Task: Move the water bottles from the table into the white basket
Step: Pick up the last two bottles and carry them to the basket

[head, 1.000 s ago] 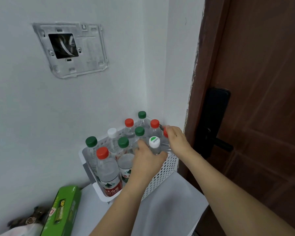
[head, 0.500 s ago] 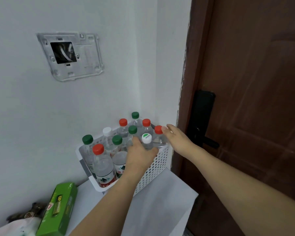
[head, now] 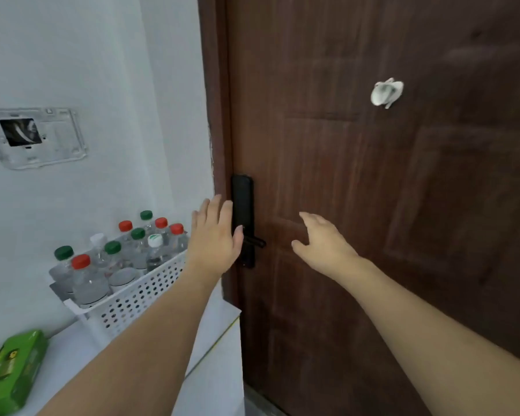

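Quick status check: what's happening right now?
Left hand and right hand open, empty. Water bottles upright in white basket. Nothing in the way.

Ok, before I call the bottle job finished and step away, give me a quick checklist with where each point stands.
1. Both hands free: ok. The left hand and right hand are open and hold nothing.
2. Bottles in the white basket: ok. The water bottles stand upright inside it.
3. No bottles left on the table: ok for the part in view; the rest cannot tell.
4. Caps on: ok, every visible bottle is capped.
5. Basket seated on the table: cannot tell; its base is partly hidden.
6. Green box clear of the basket: ok.
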